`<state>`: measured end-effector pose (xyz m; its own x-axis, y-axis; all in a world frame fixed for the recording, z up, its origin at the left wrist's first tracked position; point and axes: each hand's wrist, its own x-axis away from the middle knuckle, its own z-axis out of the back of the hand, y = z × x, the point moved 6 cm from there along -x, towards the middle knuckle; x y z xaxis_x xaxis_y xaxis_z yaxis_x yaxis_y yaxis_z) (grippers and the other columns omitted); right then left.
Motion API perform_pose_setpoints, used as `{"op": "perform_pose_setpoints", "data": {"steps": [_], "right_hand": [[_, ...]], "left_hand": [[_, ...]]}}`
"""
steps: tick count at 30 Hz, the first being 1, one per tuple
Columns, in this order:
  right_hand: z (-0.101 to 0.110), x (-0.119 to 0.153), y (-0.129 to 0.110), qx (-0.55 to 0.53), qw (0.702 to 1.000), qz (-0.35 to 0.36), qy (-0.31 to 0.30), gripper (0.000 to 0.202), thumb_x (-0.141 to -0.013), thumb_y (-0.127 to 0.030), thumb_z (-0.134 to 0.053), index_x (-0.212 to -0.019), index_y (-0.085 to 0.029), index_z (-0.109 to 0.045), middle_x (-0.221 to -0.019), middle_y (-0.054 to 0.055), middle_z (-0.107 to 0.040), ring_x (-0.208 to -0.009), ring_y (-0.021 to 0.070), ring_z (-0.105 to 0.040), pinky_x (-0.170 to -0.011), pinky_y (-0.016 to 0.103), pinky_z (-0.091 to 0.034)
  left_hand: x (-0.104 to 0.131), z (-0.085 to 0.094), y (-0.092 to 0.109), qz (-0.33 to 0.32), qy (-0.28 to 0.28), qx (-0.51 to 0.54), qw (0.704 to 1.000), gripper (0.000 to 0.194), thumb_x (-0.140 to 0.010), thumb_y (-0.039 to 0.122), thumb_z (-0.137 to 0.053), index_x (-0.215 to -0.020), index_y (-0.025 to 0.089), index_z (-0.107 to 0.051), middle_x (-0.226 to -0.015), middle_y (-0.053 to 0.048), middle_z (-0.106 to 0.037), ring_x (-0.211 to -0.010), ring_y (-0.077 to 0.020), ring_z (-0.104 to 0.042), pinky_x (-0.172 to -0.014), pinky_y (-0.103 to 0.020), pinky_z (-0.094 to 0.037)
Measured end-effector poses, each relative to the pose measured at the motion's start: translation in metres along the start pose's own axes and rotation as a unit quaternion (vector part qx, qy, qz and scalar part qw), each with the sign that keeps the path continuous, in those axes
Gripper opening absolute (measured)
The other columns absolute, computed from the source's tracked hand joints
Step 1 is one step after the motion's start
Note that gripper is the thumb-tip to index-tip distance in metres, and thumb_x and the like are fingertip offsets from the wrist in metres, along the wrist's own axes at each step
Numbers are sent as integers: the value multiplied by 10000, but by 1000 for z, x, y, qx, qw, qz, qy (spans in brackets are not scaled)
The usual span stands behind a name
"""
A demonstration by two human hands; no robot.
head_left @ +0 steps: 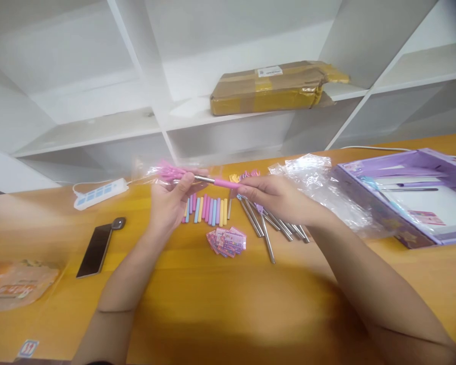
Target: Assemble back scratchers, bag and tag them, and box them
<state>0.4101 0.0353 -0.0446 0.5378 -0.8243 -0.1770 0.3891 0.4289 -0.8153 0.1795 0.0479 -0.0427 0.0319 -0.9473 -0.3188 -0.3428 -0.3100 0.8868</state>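
Along the back stands white shelving [99,40], its open compartments filling the upper half of the view. Below it spreads the wooden surface [228,314], orange-brown and glossy. At its right end sits an open purple box [387,214], with papers and a few flat items inside. On the shelf rests a brown cardboard parcel [266,91], bound with yellow tape. Crumpled clear plastic [315,190] lies just left of the purple box, and an orange-printed bag [19,289] lies at the far left. Over the middle of the surface are both hands: the left hand [167,203] has its grip closed around the pink end of a slim pink-and-metal rod [225,183], where clear film shows, while the grip of the right hand [277,195] pinches the rod's pink handle. The rod is held almost level between them, above the surface. Left of the arms lie a white power strip [102,193] and a dark phone [95,251]. Near the right hand lie metal tubes [268,241], partly hidden by it; then come fanned cards [228,242] and a row of pastel sticks [213,210].
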Motion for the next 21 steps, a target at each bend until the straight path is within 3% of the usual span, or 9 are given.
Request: {"op": "perform_pose_setpoints", "data": {"steps": [3,7,12,17,21], "right_hand": [[-5,2,-3,-9,1000,-12,1,560,-1089,-681,-488,-1170,-178,-720,-862,35,-639,-724,127,-500,-660,277,-373],[-10,3,1,-18,999,-28,31,582,-1078,-641,-540,-1474,-220,-609,-906,39,-690,-671,133,-483,-613,272,-395],[-10,5,5,-3,997,-35,67,638,-1062,-683,-543,-1513,-232,-552,-843,22,-667,-638,137,-479,-578,270,-380],[-9,7,1,0,996,-41,83,628,-1070,-629,-563,-1554,-235,-494,-956,43,-741,-673,141,-546,-632,279,-432],[-9,9,-3,20,995,-31,89,627,-1080,-607,-554,-1563,-215,-476,-884,30,-737,-639,135,-548,-609,268,-413]], "left_hand": [[8,-12,-17,31,-50,-7,998,285,-842,407,-941,-942,158,-845,-1035,-113,-850,-990,-244,-828,-897,-366,-707],[16,-23,-34,71,-94,11,993,262,-914,407,-877,-1005,164,-846,-1084,-128,-855,-1075,-273,-824,-936,-393,-701],[17,-26,-37,92,-117,13,989,302,-918,439,-868,-1039,163,-842,-1145,-144,-849,-1155,-304,-807,-1005,-424,-679],[17,-28,-33,105,-149,4,983,322,-951,460,-830,-1081,166,-850,-1206,-156,-835,-1200,-312,-790,-1013,-423,-675],[20,-29,-35,121,-175,-3,977,361,-963,493,-809,-1103,163,-857,-1309,-172,-800,-1244,-333,-770,-1028,-440,-671]]}}
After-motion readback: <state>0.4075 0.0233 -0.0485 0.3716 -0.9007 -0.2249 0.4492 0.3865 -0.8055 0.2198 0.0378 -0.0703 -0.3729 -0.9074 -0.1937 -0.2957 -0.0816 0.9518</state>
